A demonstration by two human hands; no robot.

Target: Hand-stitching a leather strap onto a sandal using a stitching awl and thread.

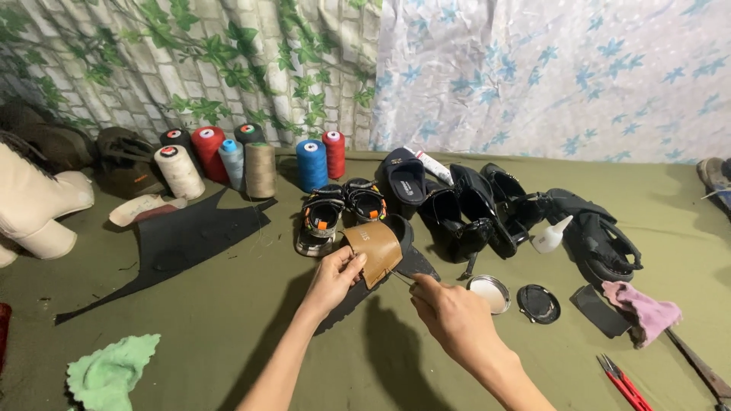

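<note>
Tan leather piece [373, 250], olive-green cloth [228, 327] (with a black sheet [179, 240]), blue thread spool [311, 164], pink rag [643, 308].

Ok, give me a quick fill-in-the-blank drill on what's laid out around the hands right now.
1. The left hand pinches a curved piece of ____ leather.
2. The thread spools stand in a group at the ____ of the green cloth.
3. The open round tin lies beside its ____ lid.
4. The right hand holds a thin tool just ____ the leather piece.

Missing words: brown; back; black; below
</note>
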